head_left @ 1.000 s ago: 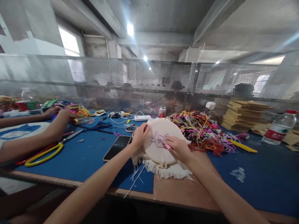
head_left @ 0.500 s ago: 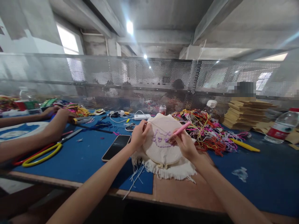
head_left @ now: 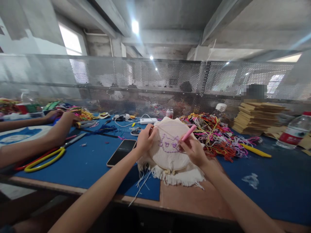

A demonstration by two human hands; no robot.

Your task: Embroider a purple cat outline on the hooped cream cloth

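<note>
A white cloth stretched in a round embroidery hoop [head_left: 170, 171] lies tilted at the table's front edge, fringed along its near side. Purple stitches [head_left: 170, 151] outline a cat-like face on it. My left hand [head_left: 147, 137] is closed at the hoop's upper left rim, its fingertips partly hidden. In my right hand [head_left: 191, 149] is a pink punch needle [head_left: 189, 132], its tip end low over the right part of the stitched outline; the tip itself is hidden by my fingers. Thin purple thread runs across the cloth between the punch needle's top and my left hand.
Tangled yarn [head_left: 213, 136] lies behind and right of the hoop, with a yellow punch needle [head_left: 256, 150] beside it. A phone [head_left: 121, 153], yellow-handled scissors [head_left: 45, 164] and a co-worker's arms [head_left: 46, 136] are leftward. A bottle [head_left: 295, 132] and paper stack [head_left: 257, 118] stand right.
My right hand has shifted slightly, and the pink punch needle stands steeper and a little left. My left hand stays at the rim.
</note>
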